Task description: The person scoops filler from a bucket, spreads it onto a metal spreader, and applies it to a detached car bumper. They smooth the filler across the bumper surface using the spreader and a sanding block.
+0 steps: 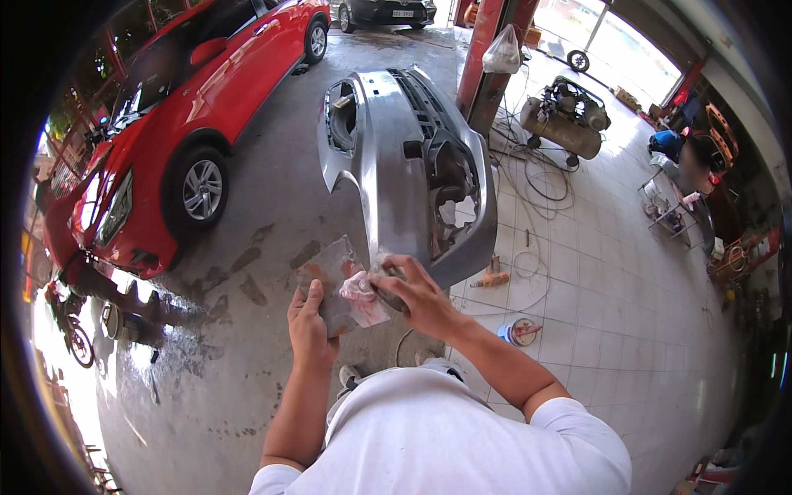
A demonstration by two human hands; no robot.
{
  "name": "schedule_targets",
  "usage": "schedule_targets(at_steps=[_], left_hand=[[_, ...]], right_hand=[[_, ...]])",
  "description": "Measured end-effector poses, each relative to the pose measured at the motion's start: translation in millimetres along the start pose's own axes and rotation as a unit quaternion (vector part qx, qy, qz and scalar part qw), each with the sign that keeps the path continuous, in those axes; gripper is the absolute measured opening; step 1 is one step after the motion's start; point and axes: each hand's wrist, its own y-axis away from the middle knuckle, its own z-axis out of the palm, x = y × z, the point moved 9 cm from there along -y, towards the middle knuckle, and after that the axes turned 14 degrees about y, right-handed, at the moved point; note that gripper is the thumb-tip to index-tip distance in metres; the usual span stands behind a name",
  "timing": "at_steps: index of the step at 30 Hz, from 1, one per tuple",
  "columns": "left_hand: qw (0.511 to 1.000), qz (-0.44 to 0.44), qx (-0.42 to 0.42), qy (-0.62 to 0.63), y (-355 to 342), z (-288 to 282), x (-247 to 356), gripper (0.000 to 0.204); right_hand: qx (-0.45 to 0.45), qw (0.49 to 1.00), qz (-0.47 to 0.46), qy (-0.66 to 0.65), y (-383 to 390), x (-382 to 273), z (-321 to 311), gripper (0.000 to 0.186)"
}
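In the head view, my left hand grips the near-left edge of a thin, flat mixing plate, its thumb on top. The plate carries orange smears and a lump of pinkish paste. My right hand is curled over the plate's right side, pressing a greyish object at the paste; I cannot make out what that object is. Just beyond both hands stands a grey car bumper. An open can with pink smears sits on the floor to the right, near an orange tool.
A red car is at left, a dark car behind. A red post with a hanging bag stands behind the bumper. An air compressor, coiled hoses and a cluttered cart are at right; a motorbike is at left.
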Motion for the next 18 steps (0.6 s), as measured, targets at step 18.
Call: schedule_targets(at_steps=[18], left_hand=[[0.784, 0.44, -0.155, -0.41, 42.3, 68.4, 58.0, 0.009]], right_hand=[[0.033, 0.993, -0.055, 0.099, 2.6, -55.4, -17.4, 0.084]])
